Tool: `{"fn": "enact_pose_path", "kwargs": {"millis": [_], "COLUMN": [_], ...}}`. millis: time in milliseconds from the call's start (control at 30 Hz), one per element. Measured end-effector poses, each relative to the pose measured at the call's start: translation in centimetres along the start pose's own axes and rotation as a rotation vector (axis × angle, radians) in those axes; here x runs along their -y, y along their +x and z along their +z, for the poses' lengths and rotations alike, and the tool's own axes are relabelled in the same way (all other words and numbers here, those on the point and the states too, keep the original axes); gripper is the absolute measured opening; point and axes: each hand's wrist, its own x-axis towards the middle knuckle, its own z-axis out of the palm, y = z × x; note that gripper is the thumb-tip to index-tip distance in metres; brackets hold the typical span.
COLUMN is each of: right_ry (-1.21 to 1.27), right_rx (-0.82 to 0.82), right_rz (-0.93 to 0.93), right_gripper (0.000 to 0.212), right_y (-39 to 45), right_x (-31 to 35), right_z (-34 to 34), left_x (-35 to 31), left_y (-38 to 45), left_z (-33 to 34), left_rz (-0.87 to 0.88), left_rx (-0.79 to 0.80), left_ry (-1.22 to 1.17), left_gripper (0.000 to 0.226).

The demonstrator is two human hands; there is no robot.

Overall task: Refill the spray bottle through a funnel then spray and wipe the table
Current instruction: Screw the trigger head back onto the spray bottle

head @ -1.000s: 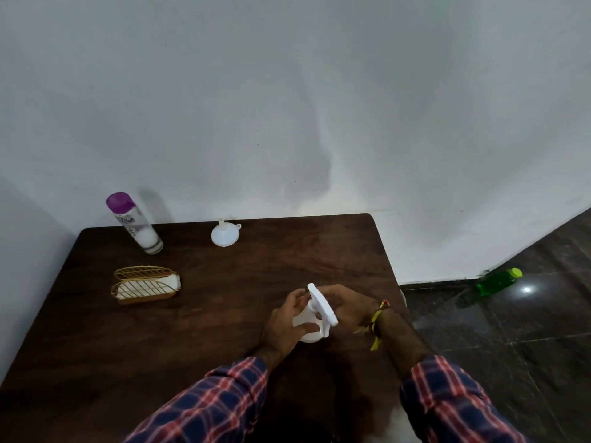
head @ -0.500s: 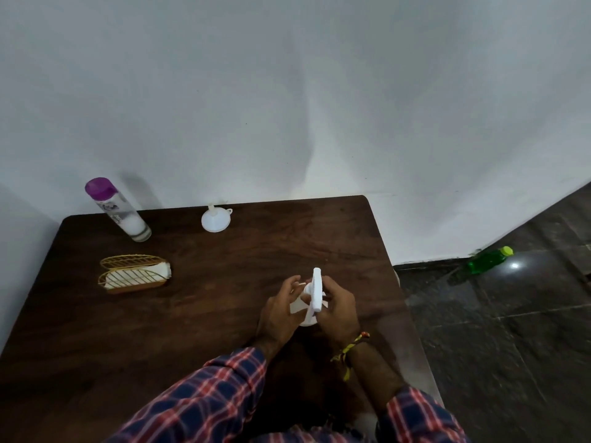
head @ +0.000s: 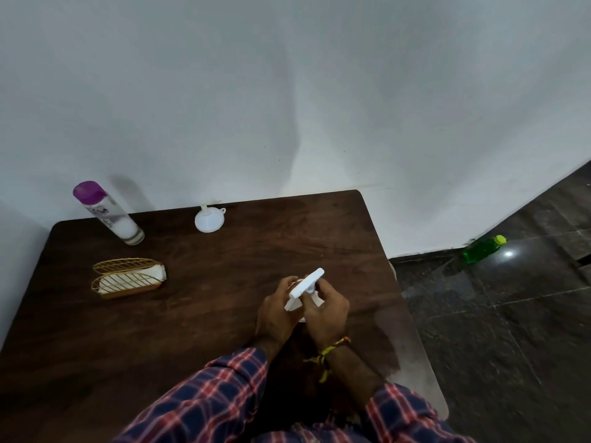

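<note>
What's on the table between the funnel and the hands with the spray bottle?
Nothing. In the head view, only bare brown table lies between the funnel and the hands gripping the spray bottle.

No text can be read anywhere. The clear bottle [head: 107,213] with the purple cap, standing at the far left of the counter [head: 192,314], bears a printed label, but its print is too small and blurred to make out.
</note>
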Motion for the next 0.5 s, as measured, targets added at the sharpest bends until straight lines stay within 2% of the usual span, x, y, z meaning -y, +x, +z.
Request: {"fn": "enact_pose_path", "kwargs": {"millis": [33, 100, 167, 233, 333, 433, 500], "right_ry": [0.049, 0.122, 0.096, 0.049, 0.086, 0.148, 0.140], "right_rx": [0.039, 0.266, 0.527, 0.653, 0.559, 0.328, 0.153], "right_rz": [0.027, 0.066, 0.041, 0.021, -0.012, -0.017, -0.007], "right_gripper": [0.020, 0.028, 0.035, 0.040, 0.035, 0.023, 0.017], "right_y": [0.3, 1.8, 3.3, 4.2, 4.4, 3.6, 2.5], "right_x": [-0.1, -1.0, -2.0, -2.3, -1.8, -1.6, -2.0], "right_z": [-0.2, -1.6, -3.3, -4.3, -4.2, -3.4, -2.8], "left_x": [0.1, 0.4, 0.7, 1.0, 1.0, 1.5, 1.5], "left_y": [0.0, 0.5, 1.5, 2.4, 2.7, 2.5, 2.0], "left_z": [0.0, -0.1, -0.2, -0.3, 0.1, 1.5, 2.2], "left_rz": [0.014, 0.024, 0.047, 0.087, 0.079, 0.004, 0.010], "left_rx": [-0.003, 0.057, 0.180, 0.301, 0.328, 0.234, 0.186], "left_ry": [-0.007, -0.032, -0.019, 0.064, 0.088, -0.027, -0.058], "left_gripper": [0.055, 0.071, 0.081, 0.089, 0.088, 0.073, 0.071]}}
